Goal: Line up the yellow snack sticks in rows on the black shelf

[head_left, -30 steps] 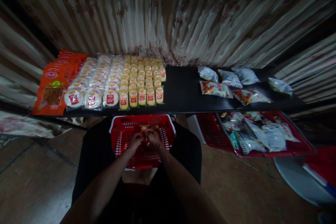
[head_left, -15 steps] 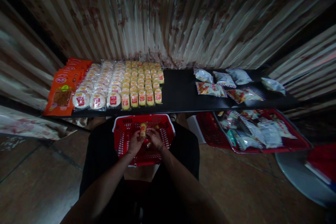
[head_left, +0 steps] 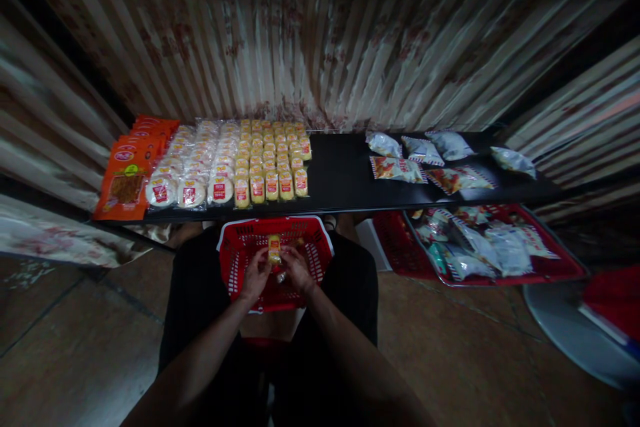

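Observation:
Between my fingertips, above a red shopping basket [head_left: 324,240] on my lap, is a small yellow wrapped cake [head_left: 274,249] with a red label. My left hand [head_left: 256,273] grips its left side, and my right hand [head_left: 296,267] pinches its right side. A few small wrapped pieces lie in the basket below, partly hidden by my hands. Just beyond the basket, rows of matching yellow wrapped cakes [head_left: 271,183] stand on a black shelf [head_left: 340,170]. To their left are rows of round white wrapped cakes [head_left: 191,192].
Orange snack packets [head_left: 123,177] overlap at the shelf's left end. Several white pillow bags [head_left: 450,145] lie on its right half. Below them, a second red basket [head_left: 560,272] full of bags rests by a grey round stool [head_left: 565,333]. A pleated curtain [head_left: 320,33] hangs behind.
The yellow cake in my hands has tilted slightly so its label faces up more, and my right fingers have closed in on it. The whole view has shifted a little.

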Demonstrator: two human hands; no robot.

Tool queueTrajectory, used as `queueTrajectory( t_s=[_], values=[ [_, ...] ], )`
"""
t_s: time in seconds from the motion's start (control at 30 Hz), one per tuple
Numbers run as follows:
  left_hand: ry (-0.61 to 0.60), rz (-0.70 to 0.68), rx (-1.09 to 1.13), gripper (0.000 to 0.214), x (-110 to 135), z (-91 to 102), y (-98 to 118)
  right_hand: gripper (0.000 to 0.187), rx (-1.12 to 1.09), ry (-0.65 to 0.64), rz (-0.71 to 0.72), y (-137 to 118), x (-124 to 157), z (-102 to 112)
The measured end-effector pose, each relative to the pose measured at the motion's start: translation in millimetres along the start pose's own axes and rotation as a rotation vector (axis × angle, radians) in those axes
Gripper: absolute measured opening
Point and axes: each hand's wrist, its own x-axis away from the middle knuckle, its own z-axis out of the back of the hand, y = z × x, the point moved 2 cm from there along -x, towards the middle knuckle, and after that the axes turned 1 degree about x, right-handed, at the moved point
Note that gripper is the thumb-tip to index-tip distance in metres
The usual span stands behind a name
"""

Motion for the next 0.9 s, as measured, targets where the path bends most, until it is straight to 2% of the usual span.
queueTrajectory(
  t_s=[0.23,0.37,0.43,0.57,0.63,0.7,0.83,0.9],
  values=[
    [-0.060,-0.015,-0.049,0.041,11.6,1.3,16.3,0.041,0.008,0.006,0.004,-2.2,4.9,-1.6],
    [-0.126,-0.055,-0.095,0.037,14.7,-2.6,16.4,0.045,0.042,0.006,0.007,-0.2,3.5,1.1],
    [-0.081,-0.091,-0.138,0.034,13.0,-2.2,14.6,0.044,0.095,0.000,0.009,1.7,1.9,2.6],
    [0.149,-0.102,-0.268,0.037,5.8,8.5,13.5,0.039,0.139,0.044,0.019,4.0,-0.9,5.7],
    [0.212,-0.098,-0.314,0.042,2.4,15.1,14.5,0.038,0.154,0.045,-0.010,4.5,-1.0,6.1],
    [0.175,-0.091,-0.294,0.048,-0.2,18.1,14.7,0.039,0.182,0.013,-0.041,4.8,-0.2,5.4],
    [-0.026,-0.068,-0.149,0.051,-1.3,12.9,11.1,0.043,0.246,-0.048,-0.057,6.5,0.5,3.7],
    [-0.041,-0.037,-0.119,0.047,-1.0,9.9,8.1,0.040,0.264,-0.054,-0.008,6.3,-0.8,3.3]
  ],
)
